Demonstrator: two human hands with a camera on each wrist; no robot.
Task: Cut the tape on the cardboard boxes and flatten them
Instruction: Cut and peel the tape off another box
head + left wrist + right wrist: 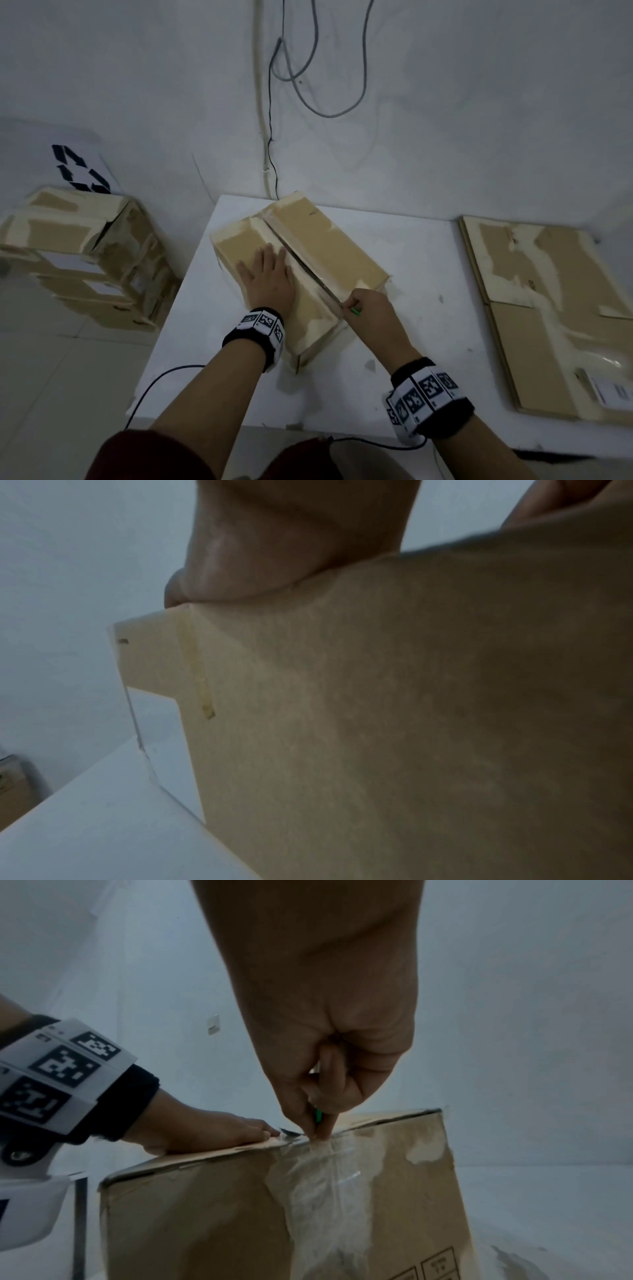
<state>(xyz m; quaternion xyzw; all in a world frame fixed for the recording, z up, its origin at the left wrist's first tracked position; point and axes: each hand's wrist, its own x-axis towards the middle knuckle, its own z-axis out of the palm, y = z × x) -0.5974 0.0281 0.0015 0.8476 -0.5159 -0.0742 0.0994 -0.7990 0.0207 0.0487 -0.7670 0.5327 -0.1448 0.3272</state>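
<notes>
A box [301,260] lies askew on the middle of a white table [421,342], its taped top seam running from the far left to the near right. The left hand [270,277] lies flat on the left top flap, fingers straight and a little apart, pointing toward the far end. The right hand [371,308] is at the near end of the seam, where the top meets the near side. Its fingers are curled tight and pinch a small cutter [355,311] with a green body; the right wrist view shows the fingertips [323,1131] down on the box's top edge, over clear tape [322,1191] that runs down the near side. The cutter's blade cannot be made out. In the left wrist view the palm presses on the cardboard and the fingers are hidden.

On the right part of the table, well apart from the box, lies a flattened box [555,308] with torn tape and a white label. Left of the table, on the floor, stands a stack of boxes [85,253], still folded up, and behind it a white sheet with a black recycling mark [80,169]. Cables [308,75] hang on the far wall, one dropping behind the table. Both wrists wear black bands with square markers, and a dark cord [154,387] trails off the near left edge.
</notes>
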